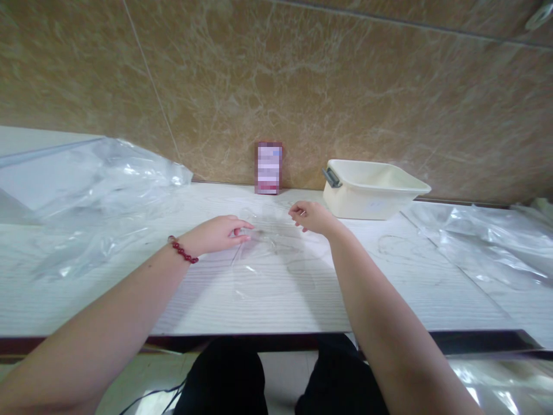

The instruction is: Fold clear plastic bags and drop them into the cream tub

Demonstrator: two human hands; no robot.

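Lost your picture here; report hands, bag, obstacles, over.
Left hand open beside clear bag. Right hand curled, grip unclear. Bag on table. Bin near right hand.

Two hands (233, 233) (313, 218), two dark-clad legs (224, 377) (341, 380). One thin clear plastic piece (270, 268), two larger plastic heaps (116, 184) (501, 245). One cream bin (363, 202), one bead bracelet (183, 250), one pixelated rectangular item (268, 168).

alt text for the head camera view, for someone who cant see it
A person's left hand and right hand reach over clear plastic on a pale table. Behind, a cream bin and a blurred rectangular item stand by a brown marbled wall; crumpled clear sheeting lies at both sides.
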